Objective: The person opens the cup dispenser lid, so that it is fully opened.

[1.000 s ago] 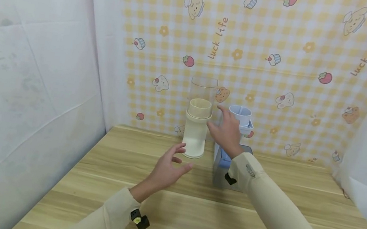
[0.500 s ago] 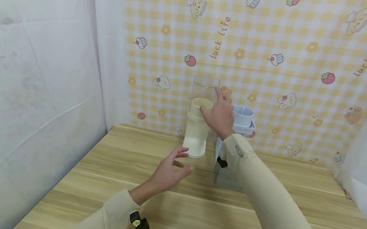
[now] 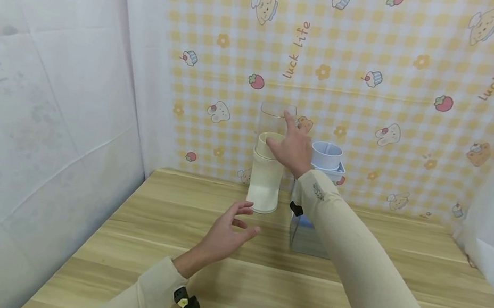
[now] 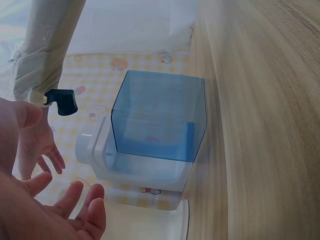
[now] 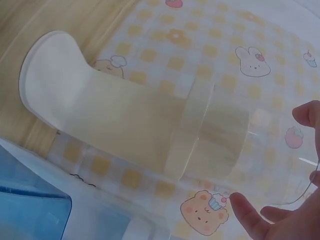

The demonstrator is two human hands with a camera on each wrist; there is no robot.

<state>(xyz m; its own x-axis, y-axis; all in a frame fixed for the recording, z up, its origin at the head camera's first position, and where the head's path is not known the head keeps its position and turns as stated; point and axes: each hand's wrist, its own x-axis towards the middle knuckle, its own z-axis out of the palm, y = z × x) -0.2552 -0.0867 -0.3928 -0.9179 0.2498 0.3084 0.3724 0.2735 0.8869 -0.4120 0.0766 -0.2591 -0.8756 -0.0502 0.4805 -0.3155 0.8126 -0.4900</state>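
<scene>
A cream stand [image 3: 265, 178] with a flat foot stands upright at the back of the table, a clear tube [image 3: 269, 120] rising around the pale yellow collar on its top. My right hand [image 3: 293, 148] reaches to the tube's upper part from the right, thumb and fingers spread about its side; whether they touch it I cannot tell. In the right wrist view the tube [image 5: 272, 145] lies between thumb and index finger. My left hand [image 3: 227, 231] hovers in front of the stand's foot, fingers loosely bent, holding nothing.
Right of the cream stand is a light blue stand [image 3: 325, 158] with a round collar, partly hidden by my right arm. A see-through blue box [image 4: 160, 115] is at its front. Behind hangs a checked cloth [image 3: 220, 80]; a white sheet [image 3: 65, 109] borders the left.
My right hand has moved left and up, from the gap between the two stands to the clear tube. My left hand has barely moved.
</scene>
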